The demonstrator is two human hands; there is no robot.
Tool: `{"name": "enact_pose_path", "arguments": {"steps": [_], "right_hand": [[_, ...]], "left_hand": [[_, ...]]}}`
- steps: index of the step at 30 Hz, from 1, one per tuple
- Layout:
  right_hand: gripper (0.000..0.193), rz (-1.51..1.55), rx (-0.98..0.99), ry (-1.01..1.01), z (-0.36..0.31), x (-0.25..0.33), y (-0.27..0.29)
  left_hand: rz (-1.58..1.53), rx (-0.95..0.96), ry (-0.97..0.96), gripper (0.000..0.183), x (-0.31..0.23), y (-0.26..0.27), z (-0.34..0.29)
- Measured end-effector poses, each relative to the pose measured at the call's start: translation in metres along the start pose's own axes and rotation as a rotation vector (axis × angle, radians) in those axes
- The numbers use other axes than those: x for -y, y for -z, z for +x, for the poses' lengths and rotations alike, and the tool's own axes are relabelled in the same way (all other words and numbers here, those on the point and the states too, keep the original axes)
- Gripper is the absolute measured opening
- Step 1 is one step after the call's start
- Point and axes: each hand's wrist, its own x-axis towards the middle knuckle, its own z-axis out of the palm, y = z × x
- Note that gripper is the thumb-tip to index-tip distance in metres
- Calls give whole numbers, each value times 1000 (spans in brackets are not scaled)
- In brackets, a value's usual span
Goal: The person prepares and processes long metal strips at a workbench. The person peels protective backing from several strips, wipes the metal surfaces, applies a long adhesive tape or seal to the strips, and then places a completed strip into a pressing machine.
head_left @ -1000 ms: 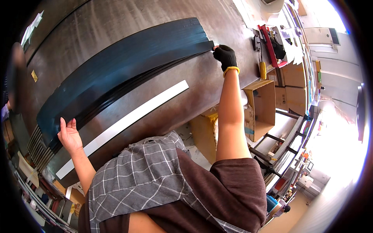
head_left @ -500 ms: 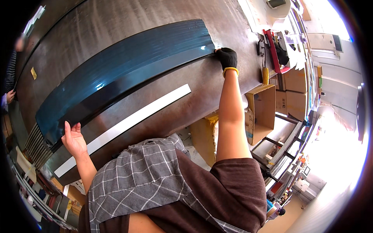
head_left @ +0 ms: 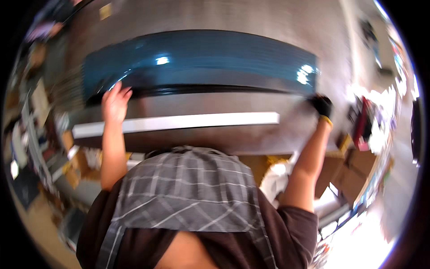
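Observation:
A long, flat stack of dark panels covered in glossy blue film lies across the brown worktable. My bare left hand is at the near edge of the stack, toward its left end, with fingers stretched upward and nothing in them. Whether the fingertips touch the film is hard to make out. My right hand, in a black glove with a yellow cuff, is just off the stack's near right corner. Motion smears its fingers. Between the stack and my body lies a long white strip, apart from both hands.
A small yellow piece lies on the table at the far left. Another person's hand shows at the upper left edge. Cardboard boxes stand below the table at the right, beside a red tray of items.
My view has swung so the stack now runs level across it. My right hand has come away from the stack's right end toward me. My left hand stays near the left end.

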Motion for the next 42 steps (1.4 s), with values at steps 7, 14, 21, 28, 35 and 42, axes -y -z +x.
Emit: {"name": "enact_pose_path", "arguments": {"steps": [7, 14, 21, 28, 35, 42], "right_hand": [[29, -131, 104, 134, 3, 12, 8], [32, -260, 106, 78, 5, 14, 22], [30, -637, 70, 280, -4, 44, 15], [26, -835, 101, 437, 14, -4, 30], [25, -840, 68, 522, 18, -4, 19], [18, -772, -27, 567, 7, -12, 24]], "left_hand": [[258, -425, 52, 12, -89, 127, 19], [652, -572, 168, 15, -123, 190, 31], [1163, -535, 43, 17, -115, 212, 30], [1115, -517, -50, 21, -100, 229, 41], [1129, -537, -75, 21, -98, 233, 35], [1499, -671, -460, 41, -83, 261, 61]]}}
